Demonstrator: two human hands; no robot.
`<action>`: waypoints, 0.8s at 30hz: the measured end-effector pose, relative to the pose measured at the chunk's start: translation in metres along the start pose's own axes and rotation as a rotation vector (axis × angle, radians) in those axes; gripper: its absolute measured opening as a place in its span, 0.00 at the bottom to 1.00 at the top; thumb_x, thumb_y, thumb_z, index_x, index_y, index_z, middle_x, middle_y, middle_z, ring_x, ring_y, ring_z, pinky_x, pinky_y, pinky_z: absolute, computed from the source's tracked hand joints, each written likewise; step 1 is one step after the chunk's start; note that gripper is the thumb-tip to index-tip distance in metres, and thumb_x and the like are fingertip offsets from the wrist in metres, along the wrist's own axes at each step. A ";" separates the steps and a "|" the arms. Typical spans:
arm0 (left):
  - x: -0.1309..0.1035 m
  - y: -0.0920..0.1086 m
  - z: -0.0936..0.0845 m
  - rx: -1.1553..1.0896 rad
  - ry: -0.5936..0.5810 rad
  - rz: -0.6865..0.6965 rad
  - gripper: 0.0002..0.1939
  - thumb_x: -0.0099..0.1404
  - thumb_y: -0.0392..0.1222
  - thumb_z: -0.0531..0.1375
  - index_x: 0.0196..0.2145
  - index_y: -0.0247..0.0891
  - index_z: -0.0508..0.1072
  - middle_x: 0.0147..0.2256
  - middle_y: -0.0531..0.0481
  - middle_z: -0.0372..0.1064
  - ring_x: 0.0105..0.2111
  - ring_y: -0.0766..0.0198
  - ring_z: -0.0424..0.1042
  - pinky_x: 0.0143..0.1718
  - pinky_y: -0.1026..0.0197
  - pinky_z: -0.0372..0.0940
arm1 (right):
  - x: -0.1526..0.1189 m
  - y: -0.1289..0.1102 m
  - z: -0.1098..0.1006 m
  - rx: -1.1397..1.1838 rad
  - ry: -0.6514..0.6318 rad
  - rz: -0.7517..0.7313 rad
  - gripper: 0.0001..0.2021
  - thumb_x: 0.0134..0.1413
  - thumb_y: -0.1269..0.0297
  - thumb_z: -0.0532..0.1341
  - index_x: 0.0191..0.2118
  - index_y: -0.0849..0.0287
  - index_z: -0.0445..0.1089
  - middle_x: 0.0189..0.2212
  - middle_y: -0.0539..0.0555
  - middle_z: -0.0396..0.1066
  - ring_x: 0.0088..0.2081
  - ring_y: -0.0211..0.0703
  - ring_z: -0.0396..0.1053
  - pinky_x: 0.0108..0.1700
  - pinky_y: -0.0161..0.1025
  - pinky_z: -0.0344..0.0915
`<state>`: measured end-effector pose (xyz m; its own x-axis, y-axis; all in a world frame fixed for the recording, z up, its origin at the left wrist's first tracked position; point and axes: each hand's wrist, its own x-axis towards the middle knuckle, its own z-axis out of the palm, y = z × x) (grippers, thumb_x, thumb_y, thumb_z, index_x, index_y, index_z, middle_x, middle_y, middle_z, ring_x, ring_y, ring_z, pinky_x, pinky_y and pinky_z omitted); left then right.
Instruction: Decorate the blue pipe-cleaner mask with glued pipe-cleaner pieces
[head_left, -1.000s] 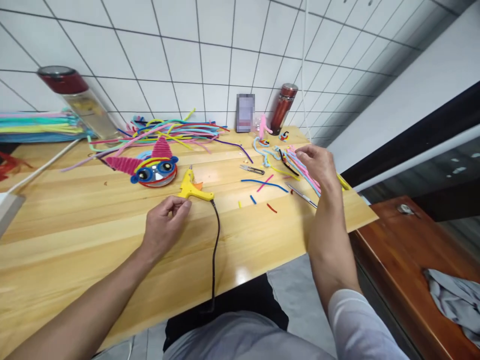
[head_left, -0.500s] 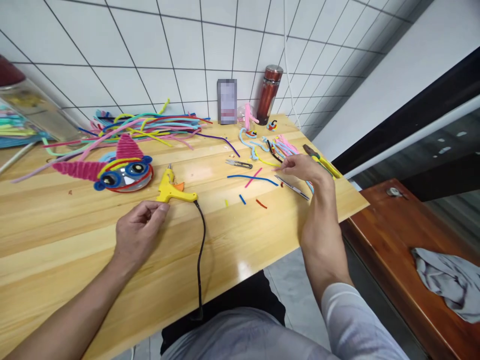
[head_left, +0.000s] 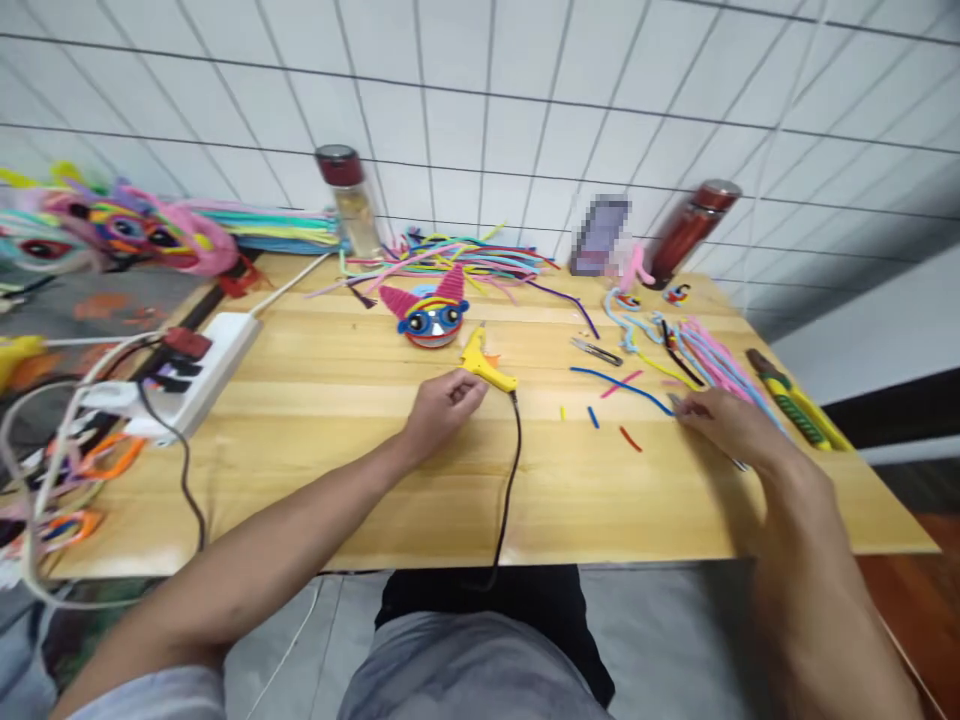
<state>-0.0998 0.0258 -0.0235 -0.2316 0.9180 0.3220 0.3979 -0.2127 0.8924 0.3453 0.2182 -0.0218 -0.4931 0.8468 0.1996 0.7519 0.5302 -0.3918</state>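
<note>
With left hand (head_left: 444, 412) curled, touches the yellow glue gun (head_left: 477, 356) on the table (head_left: 330, 410); with right hand (head_left: 726, 424) pinched narrow, reaches over the pen-like tool (head_left: 739, 464) beside the blue stem (head_left: 645, 393). Cannot tell whether gripping either.

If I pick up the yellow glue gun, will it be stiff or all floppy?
The yellow glue gun would probably stay stiff, since its body looks like hard plastic. Its black cord bends in a loose curve, so that part would likely flop and might tug a little.
</note>
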 end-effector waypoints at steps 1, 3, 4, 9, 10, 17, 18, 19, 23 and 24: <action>0.000 -0.001 0.000 -0.009 -0.002 0.013 0.12 0.68 0.48 0.61 0.30 0.38 0.75 0.22 0.56 0.66 0.21 0.69 0.61 0.25 0.65 0.58 | 0.000 0.004 0.003 -0.053 -0.042 -0.003 0.08 0.51 0.57 0.66 0.23 0.49 0.74 0.21 0.56 0.73 0.23 0.50 0.66 0.27 0.47 0.58; -0.001 -0.002 0.001 -0.005 -0.014 0.041 0.12 0.68 0.46 0.61 0.30 0.38 0.75 0.22 0.56 0.68 0.22 0.70 0.62 0.26 0.66 0.59 | -0.001 0.006 0.005 -0.123 -0.072 0.021 0.09 0.52 0.52 0.64 0.26 0.48 0.76 0.25 0.56 0.75 0.28 0.55 0.70 0.31 0.49 0.63; -0.001 -0.002 0.001 0.005 -0.020 0.054 0.11 0.68 0.45 0.61 0.30 0.38 0.74 0.23 0.55 0.69 0.22 0.70 0.62 0.27 0.66 0.59 | -0.003 0.004 0.005 -0.146 -0.080 0.041 0.11 0.52 0.51 0.63 0.27 0.49 0.77 0.26 0.57 0.75 0.30 0.57 0.71 0.33 0.50 0.65; -0.004 -0.002 0.002 0.052 -0.037 0.089 0.08 0.68 0.40 0.61 0.31 0.37 0.75 0.25 0.55 0.73 0.22 0.71 0.63 0.28 0.67 0.60 | -0.012 -0.024 -0.011 -0.159 -0.125 0.171 0.14 0.53 0.49 0.64 0.24 0.52 0.74 0.28 0.62 0.76 0.32 0.59 0.73 0.35 0.51 0.65; -0.004 -0.002 0.002 0.058 -0.037 0.096 0.08 0.69 0.39 0.61 0.31 0.36 0.75 0.25 0.55 0.73 0.22 0.71 0.63 0.28 0.67 0.60 | -0.014 -0.034 -0.015 -0.144 -0.102 0.199 0.15 0.54 0.48 0.64 0.24 0.52 0.73 0.27 0.62 0.76 0.31 0.58 0.72 0.33 0.50 0.63; -0.013 0.005 0.007 0.077 0.059 0.454 0.03 0.71 0.39 0.63 0.40 0.37 0.76 0.28 0.55 0.71 0.24 0.70 0.64 0.31 0.66 0.64 | -0.007 -0.180 0.001 0.453 0.096 0.074 0.16 0.58 0.46 0.65 0.39 0.53 0.76 0.31 0.53 0.75 0.31 0.45 0.71 0.35 0.43 0.68; -0.014 0.006 0.008 0.079 0.081 0.515 0.04 0.71 0.39 0.64 0.43 0.38 0.75 0.29 0.55 0.71 0.25 0.70 0.65 0.33 0.65 0.65 | -0.002 -0.203 0.011 0.556 0.044 0.043 0.15 0.58 0.47 0.66 0.40 0.54 0.76 0.31 0.52 0.74 0.31 0.43 0.71 0.34 0.41 0.69; -0.015 0.007 0.009 0.084 0.104 0.562 0.07 0.71 0.40 0.65 0.45 0.38 0.75 0.30 0.54 0.71 0.26 0.69 0.66 0.34 0.65 0.66 | 0.004 -0.225 0.021 0.648 -0.016 0.016 0.15 0.58 0.48 0.67 0.40 0.54 0.76 0.31 0.51 0.74 0.30 0.42 0.71 0.34 0.40 0.69; -0.014 0.010 0.008 0.080 0.165 0.642 0.15 0.71 0.40 0.66 0.53 0.39 0.71 0.42 0.48 0.76 0.27 0.70 0.67 0.32 0.65 0.68 | 0.029 -0.277 0.051 0.900 -0.176 -0.037 0.16 0.55 0.51 0.72 0.43 0.55 0.73 0.29 0.48 0.73 0.29 0.38 0.70 0.32 0.37 0.67; -0.013 0.010 0.007 0.073 0.169 0.652 0.14 0.72 0.40 0.65 0.53 0.39 0.71 0.44 0.47 0.77 0.27 0.71 0.67 0.32 0.66 0.67 | 0.034 -0.283 0.054 0.936 -0.205 -0.037 0.17 0.54 0.51 0.73 0.42 0.55 0.72 0.28 0.47 0.72 0.28 0.37 0.69 0.32 0.37 0.66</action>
<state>-0.0867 0.0142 -0.0209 -0.0576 0.5433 0.8376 0.5606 -0.6766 0.4774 0.0922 0.0946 0.0470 -0.6436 0.7588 0.1001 0.1233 0.2318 -0.9649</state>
